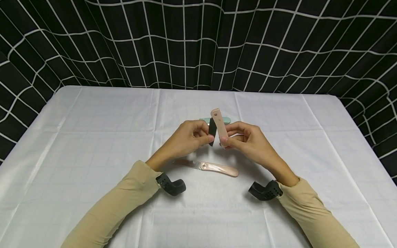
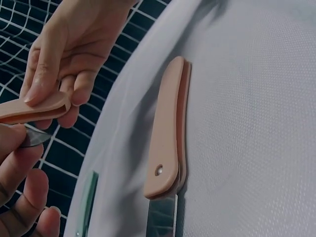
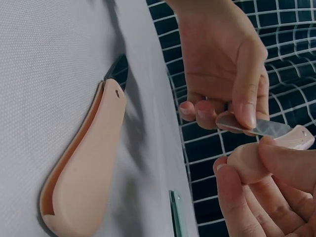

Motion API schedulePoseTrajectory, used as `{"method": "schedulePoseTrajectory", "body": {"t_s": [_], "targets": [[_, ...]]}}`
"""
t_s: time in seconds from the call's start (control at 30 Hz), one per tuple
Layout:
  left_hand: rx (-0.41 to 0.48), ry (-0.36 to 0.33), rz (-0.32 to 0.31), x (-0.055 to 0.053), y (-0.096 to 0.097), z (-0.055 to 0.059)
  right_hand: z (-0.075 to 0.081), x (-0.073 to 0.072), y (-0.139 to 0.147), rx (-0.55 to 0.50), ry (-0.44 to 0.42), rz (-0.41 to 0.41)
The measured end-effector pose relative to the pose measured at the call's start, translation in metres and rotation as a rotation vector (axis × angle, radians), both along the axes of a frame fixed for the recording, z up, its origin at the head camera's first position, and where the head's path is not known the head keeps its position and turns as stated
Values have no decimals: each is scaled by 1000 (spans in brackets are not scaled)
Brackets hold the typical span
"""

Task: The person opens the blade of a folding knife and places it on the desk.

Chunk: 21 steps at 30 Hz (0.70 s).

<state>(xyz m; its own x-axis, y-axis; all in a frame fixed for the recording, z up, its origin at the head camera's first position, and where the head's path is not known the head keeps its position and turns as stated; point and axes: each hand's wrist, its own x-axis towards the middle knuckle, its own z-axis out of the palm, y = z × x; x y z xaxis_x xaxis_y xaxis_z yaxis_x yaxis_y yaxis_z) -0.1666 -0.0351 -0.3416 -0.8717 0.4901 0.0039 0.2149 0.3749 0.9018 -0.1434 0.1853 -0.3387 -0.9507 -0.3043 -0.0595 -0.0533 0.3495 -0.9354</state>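
Observation:
Above the table, a folding knife with a pink handle (image 1: 219,125) is held between both hands, its blade (image 3: 270,128) partly swung out at a narrow angle. My left hand (image 1: 190,139) pinches the blade between thumb and fingers. My right hand (image 1: 249,141) grips the rounded end of the handle. A second pink folding knife (image 1: 219,168) lies unfolded on the cloth, nearer to me, its blade (image 2: 162,217) pointing left in the head view. Behind the hands lies a mint-green folding knife (image 1: 227,120), mostly hidden by the held knife and hands.
A white cloth (image 1: 102,148) with fold creases covers the table. Black curtain with a white grid (image 1: 173,44) hangs behind the far edge and at both sides. Dark wrist mounts (image 1: 171,186) jut inward from both sleeves, close above the cloth.

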Motion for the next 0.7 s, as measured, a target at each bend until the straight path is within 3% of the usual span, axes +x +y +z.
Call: {"method": "schedulePoseTrajectory", "body": {"t_s": [0.2, 0.7], "targets": [[5, -4, 3, 0, -3, 3, 2, -1, 1, 0, -14, 8], [-44, 36, -1, -9, -16, 11, 4, -7, 14, 58, 71, 27]]}}
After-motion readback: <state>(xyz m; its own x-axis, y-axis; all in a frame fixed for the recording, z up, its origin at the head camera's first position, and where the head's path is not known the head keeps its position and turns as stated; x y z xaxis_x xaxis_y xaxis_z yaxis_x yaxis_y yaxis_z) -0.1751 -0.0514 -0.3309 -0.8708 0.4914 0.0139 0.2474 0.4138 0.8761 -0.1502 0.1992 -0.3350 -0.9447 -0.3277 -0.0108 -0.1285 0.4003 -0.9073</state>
